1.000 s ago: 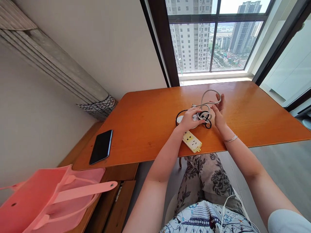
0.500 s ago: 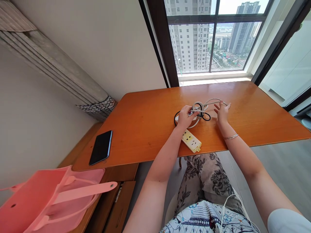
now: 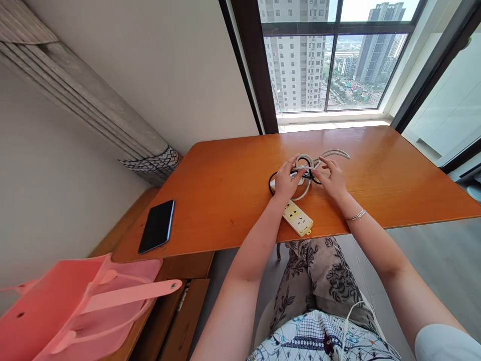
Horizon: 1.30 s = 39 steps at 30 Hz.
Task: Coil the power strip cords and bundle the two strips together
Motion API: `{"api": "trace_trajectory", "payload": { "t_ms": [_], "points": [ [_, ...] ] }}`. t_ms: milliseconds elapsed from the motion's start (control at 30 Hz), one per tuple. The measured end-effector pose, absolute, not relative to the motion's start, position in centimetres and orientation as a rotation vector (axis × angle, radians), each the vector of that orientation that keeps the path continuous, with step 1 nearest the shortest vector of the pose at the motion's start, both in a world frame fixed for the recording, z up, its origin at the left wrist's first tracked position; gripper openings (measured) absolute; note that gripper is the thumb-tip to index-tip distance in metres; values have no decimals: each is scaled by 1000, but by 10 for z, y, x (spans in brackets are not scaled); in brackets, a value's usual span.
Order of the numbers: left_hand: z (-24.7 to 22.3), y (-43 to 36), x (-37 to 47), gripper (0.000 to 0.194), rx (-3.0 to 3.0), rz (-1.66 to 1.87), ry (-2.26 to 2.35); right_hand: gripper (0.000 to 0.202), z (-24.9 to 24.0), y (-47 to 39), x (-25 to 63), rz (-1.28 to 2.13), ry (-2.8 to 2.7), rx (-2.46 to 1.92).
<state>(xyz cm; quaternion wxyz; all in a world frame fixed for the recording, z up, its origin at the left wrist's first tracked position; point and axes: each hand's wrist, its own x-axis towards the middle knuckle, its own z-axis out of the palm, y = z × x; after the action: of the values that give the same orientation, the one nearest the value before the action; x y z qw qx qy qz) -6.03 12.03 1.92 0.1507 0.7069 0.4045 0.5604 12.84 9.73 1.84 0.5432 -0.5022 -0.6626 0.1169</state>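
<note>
Tangled white and black cables lie over the wooden table in front of me. My left hand [image 3: 288, 179] is closed on the bundle, pinching the white cable [image 3: 305, 159] near its loops. From the other side, my right hand [image 3: 332, 179] has its fingers closed on the same bundle, beside the black cable [image 3: 271, 184]. A free length of white cable curves out past my right fingers. Below my left wrist rests a cream power strip [image 3: 298, 219], partly covered by that hand. A white piece at the left palm is mostly hidden.
A dark phone [image 3: 157, 226] lies on the left part of the wooden table [image 3: 218, 200]. A pink bag [image 3: 48, 306] stands at the lower left, beside a wooden drawer unit [image 3: 184, 321]. The window [image 3: 330, 70] is behind the table.
My right hand has moved left from the loose end of the white cable to the bundle, and its spread fingers have closed there. My left hand has stayed on the bundle.
</note>
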Motion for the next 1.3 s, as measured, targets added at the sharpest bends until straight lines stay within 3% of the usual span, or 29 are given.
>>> {"api": "trace_trajectory", "payload": {
  "t_ms": [100, 267, 433, 633, 933, 1100, 1200, 1300],
  "points": [
    [18, 122, -61, 58, 2036, 1617, 1176, 51, 21, 93, 126, 158, -1582, -1243],
    [23, 117, -64, 50, 2122, 1585, 1141, 51, 24, 90, 121, 50, -1731, -1021],
    [26, 112, -64, 42, 2161, 1542, 1120, 47, 21, 92, 121, 151, -1791, -1018],
    [29, 107, -59, 50, 2099, 1688, 1063, 43, 24, 90, 116, 212, -1709, -951],
    [29, 108, -55, 38, 1946, 1621, 1043, 47, 30, 84, 112, 485, -1627, -929],
    [26, 109, -52, 42, 1959, 1685, 1041, 44, 23, 90, 115, 704, -1470, -890],
    [28, 109, -54, 46, 2000, 1732, 1105, 54, 18, 97, 116, 799, -1359, -842],
    [29, 108, -55, 46, 2015, 1556, 1086, 49, 12, 103, 117, 716, -1314, -856]
  ]
}}
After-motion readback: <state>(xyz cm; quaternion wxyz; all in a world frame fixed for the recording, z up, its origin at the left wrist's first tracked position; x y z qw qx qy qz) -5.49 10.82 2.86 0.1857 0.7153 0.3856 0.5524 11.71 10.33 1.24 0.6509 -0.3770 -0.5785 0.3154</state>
